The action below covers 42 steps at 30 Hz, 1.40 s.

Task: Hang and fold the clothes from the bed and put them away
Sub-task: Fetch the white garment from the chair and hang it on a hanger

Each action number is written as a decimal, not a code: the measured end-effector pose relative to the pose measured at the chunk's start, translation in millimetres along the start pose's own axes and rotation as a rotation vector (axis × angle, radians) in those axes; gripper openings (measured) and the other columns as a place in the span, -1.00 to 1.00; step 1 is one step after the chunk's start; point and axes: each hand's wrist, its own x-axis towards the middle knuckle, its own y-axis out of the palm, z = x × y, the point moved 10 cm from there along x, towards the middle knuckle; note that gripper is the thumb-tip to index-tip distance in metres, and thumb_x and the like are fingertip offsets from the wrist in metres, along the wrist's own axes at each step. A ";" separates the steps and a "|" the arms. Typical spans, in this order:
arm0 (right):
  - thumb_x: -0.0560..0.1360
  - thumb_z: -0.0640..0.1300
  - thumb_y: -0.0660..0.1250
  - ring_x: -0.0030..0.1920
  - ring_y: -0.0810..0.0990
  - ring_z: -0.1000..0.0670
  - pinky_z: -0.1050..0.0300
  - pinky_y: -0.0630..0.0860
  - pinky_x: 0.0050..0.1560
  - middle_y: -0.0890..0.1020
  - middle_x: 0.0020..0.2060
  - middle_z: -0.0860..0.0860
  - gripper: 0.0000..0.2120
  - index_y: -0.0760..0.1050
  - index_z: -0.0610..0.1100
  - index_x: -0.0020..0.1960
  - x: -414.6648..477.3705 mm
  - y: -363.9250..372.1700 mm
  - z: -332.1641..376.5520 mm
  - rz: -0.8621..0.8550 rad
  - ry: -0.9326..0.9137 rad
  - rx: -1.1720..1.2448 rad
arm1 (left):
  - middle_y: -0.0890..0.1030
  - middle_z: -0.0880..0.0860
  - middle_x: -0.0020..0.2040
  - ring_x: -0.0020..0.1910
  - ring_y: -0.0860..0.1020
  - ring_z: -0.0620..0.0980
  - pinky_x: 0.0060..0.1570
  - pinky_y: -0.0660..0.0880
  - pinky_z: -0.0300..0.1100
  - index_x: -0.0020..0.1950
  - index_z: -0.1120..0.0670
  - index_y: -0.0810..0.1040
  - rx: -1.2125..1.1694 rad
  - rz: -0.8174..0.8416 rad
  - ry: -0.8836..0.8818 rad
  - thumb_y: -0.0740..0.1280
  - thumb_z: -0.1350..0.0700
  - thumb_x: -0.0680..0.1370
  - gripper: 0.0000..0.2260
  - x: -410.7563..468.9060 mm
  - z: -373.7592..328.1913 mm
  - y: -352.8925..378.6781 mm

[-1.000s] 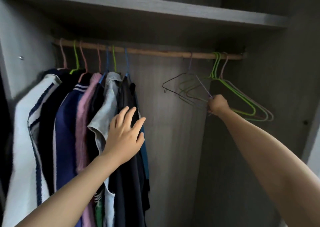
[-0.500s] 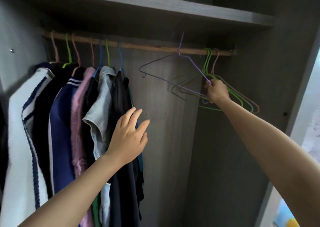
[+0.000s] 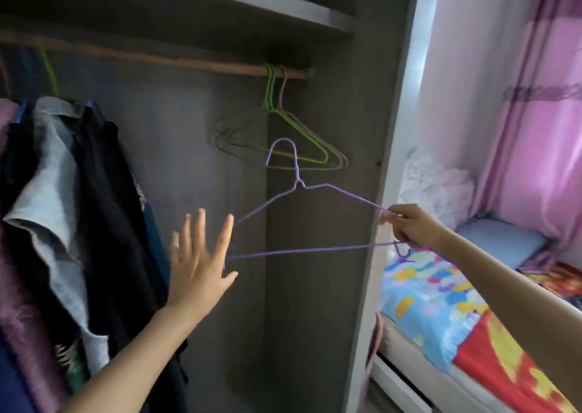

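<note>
My right hand (image 3: pixel 409 226) pinches the right corner of a purple wire hanger (image 3: pixel 299 217), which is off the rail and held in front of the open wardrobe. My left hand (image 3: pixel 198 261) is spread open with its fingers apart, just at the hanger's left end and touching nothing that I can see. On the wooden rail (image 3: pixel 189 61) hang empty green and pink hangers (image 3: pixel 302 129) at the right end. A row of hung clothes (image 3: pixel 63 208) fills the left side of the wardrobe.
A shelf (image 3: pixel 252 6) runs above the rail. The wardrobe's side panel (image 3: pixel 393 160) stands between the hanging space and a bed (image 3: pixel 456 324) with a bright patterned cover at the right. Pink curtains (image 3: pixel 535 113) hang behind the bed.
My right hand has lifted the purple hanger off the rail and drawn it down and right, out of the wardrobe. My view has swung right, and the bed has come into sight.
</note>
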 end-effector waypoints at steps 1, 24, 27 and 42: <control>0.60 -0.25 0.17 -0.74 0.19 0.12 0.37 0.12 -0.70 0.31 -0.65 -0.03 -0.79 0.48 -0.21 -0.18 -19.8 -14.7 -23.2 0.008 0.049 0.008 | 0.35 0.41 0.32 0.27 0.35 0.42 0.09 0.38 0.36 0.45 0.12 0.22 -0.044 0.033 0.013 0.67 -0.02 -0.01 0.11 -1.9 -17.8 9.3; 0.45 -0.20 0.42 -0.36 0.48 0.02 0.14 0.34 -0.29 0.50 -0.46 0.10 -0.80 0.49 -0.02 -0.31 -456.1 -384.8 -462.4 -0.538 0.808 -0.344 | 0.41 0.07 0.08 0.11 0.48 0.09 0.12 0.44 -0.07 0.47 0.01 0.25 -0.851 1.032 0.477 0.43 0.07 0.45 -0.36 -171.4 -701.7 160.0; 0.47 -0.23 0.35 -0.17 0.54 -0.06 0.16 0.31 -0.21 0.62 -0.25 -0.08 -0.93 0.60 -0.18 -0.07 -492.9 -398.3 -502.2 -0.617 0.938 -0.346 | 0.37 0.03 0.04 0.09 0.47 0.05 0.14 0.44 -0.04 0.48 0.02 0.22 -0.846 1.088 0.567 0.40 0.07 0.47 -0.37 -186.8 -764.4 167.8; 0.54 -0.16 0.22 0.16 0.53 -0.11 0.01 0.36 0.16 0.63 0.04 -0.06 -0.79 0.56 -0.09 0.13 -442.9 -465.7 -744.3 -0.701 1.257 -0.324 | 0.38 0.03 0.26 0.30 0.35 0.03 0.28 0.27 -0.11 0.50 -0.03 0.17 -0.605 1.130 0.688 0.31 0.07 0.49 -0.40 -160.4 -997.2 332.0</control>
